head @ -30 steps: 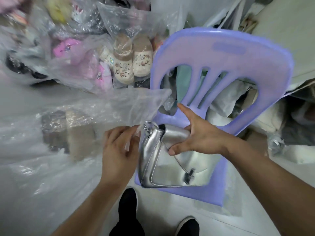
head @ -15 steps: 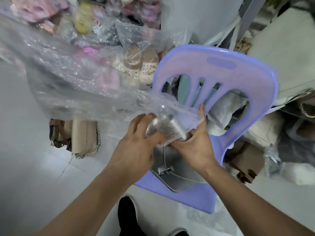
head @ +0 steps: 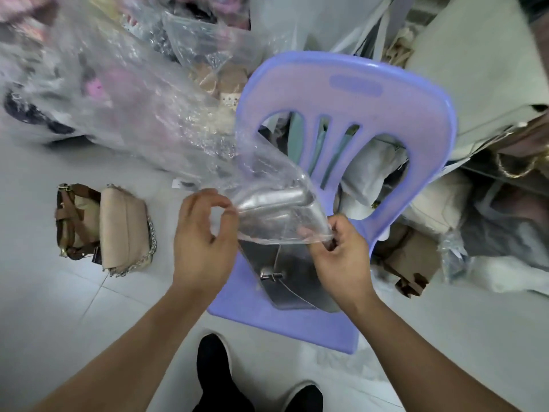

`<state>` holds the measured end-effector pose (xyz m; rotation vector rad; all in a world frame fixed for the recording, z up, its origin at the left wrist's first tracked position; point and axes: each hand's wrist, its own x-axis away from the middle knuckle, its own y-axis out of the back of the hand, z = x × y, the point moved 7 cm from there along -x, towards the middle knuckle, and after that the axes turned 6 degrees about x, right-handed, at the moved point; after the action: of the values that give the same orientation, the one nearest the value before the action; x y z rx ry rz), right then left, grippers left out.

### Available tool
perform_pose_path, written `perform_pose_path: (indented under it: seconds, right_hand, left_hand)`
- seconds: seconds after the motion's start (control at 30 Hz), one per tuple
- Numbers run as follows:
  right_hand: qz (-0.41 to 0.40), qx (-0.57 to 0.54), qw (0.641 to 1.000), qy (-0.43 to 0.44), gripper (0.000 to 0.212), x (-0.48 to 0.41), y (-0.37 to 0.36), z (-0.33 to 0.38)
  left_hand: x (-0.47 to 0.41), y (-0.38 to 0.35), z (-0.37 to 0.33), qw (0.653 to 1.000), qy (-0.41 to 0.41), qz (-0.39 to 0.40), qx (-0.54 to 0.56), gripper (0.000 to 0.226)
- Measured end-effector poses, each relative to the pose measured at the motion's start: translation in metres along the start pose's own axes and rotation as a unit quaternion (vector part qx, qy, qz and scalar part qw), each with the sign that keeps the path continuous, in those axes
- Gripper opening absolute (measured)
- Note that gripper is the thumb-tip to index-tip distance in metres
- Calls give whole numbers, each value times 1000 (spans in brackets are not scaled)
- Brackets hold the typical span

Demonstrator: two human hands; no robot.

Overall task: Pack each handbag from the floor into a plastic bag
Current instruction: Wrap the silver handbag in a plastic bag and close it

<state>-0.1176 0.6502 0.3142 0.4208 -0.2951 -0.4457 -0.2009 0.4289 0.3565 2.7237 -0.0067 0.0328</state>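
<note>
Floor (head: 59,307) tiles lie open from 7 to 9 o'clock of the head view, the widest free room in sight. The purple plastic chair (head: 341,114) sits at centre, its backrest toward 12 o'clock and its seat edge toward 6. On that seat rests the silver handbag (head: 297,263), clasp toward the camera. Its upper part is inside the mouth of the clear plastic bag (head: 178,129), whose loose body trails up toward 10 o'clock. Heaps of wrapped goods (head: 208,40) crowd the arc from 10 to 1 o'clock behind the chair, and brown cardboard (head: 410,257) with more wrapped bundles hems it in at 3 o'clock. At 9 o'clock a beige handbag (head: 121,230) with a chain lies on the floor, touching a brown handbag (head: 74,221) on its outer side. A black shoe (head: 212,361) shows at 6 o'clock. The left hand (head: 202,242) pinches the plastic bag's rim between thumb and fingertips at the silver handbag's left shoulder. The right hand (head: 341,257) is curled tight on the rim at the right corner, knuckles toward the camera.
</note>
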Motion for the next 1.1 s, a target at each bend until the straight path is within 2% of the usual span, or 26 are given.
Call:
perform_pose_path:
  seconds: [0.07,0.1,0.13,0.17,0.2,0.23,0.27,0.3,0.4,0.43,0.5,0.53,0.63,0.7,0.73,0.8,0.83,0.87,0.9,0.97,1.0,1.03,1.1]
  right_hand:
    - [10,-37,999,-35,44,0,-1,-6]
    - [21,-50,998,-45,49,0,-2,-6]
    - [35,-56,997,-49,52,1,-3,-7]
    - [51,-60,996,-51,53,2,-4,-8]
    - [69,-63,994,-52,53,3,-4,-9]
    - [84,-65,993,-50,54,3,-4,-10]
    - [92,-65,992,-50,55,4,-2,-12]
    - [97,-59,992,-53,57,4,1,-14]
    - [108,-53,990,-72,65,3,9,-28]
    - [115,-56,989,-80,71,3,11,-32]
    - [129,-52,986,-89,91,3,13,-38]
    - [132,-46,986,-93,100,2,14,-41]
    - [132,-62,982,-123,109,3,17,-49]
    - [133,-87,975,-152,113,6,18,-52]
    - [134,-95,973,-162,114,8,17,-54]
    - [133,-101,971,-172,113,10,17,-56]
    - [133,-103,970,-176,112,10,17,-57]
    - [134,-105,969,-180,109,9,17,-59]
    - [136,-108,967,-185,102,8,19,-60]
    - [144,-117,963,-193,87,6,21,-62]
    - [149,-123,961,-196,84,6,21,-63]
    - [151,-129,960,-198,85,7,21,-64]
    - [148,-145,957,-205,86,8,20,-67]
  left_hand:
    - [-2,13,24,974,154,-154,63,27]
    - [0,17,39,943,243,-204,103,37]
    - [3,16,56,905,335,-210,156,49]
    - [4,6,72,865,424,-171,208,64]
    - [6,-7,82,832,485,-91,253,79]
    - [11,-20,86,804,515,0,298,83]
    - [16,-30,86,782,525,73,328,79]
    - [18,-35,85,775,517,118,342,67]
    - [2,-30,83,844,429,120,298,21]
    - [-5,-29,78,857,403,118,299,17]
    - [-18,-25,61,855,370,111,345,40]
    - [-24,-22,51,840,370,114,381,45]
    - [-32,-17,30,807,367,111,449,30]
    - [-30,-15,27,781,356,95,503,34]
    - [-29,-14,31,757,348,75,548,37]
    - [-20,-16,33,684,339,38,645,44]
    - [-12,-20,34,659,343,22,669,38]
    - [-7,-25,40,661,349,23,664,25]
    - [0,-31,46,680,361,32,638,15]
    - [11,-40,60,743,377,86,546,9]
    - [13,-42,69,757,385,97,519,5]
    - [14,-44,68,762,387,114,506,9]
    - [9,-45,59,768,367,189,490,37]
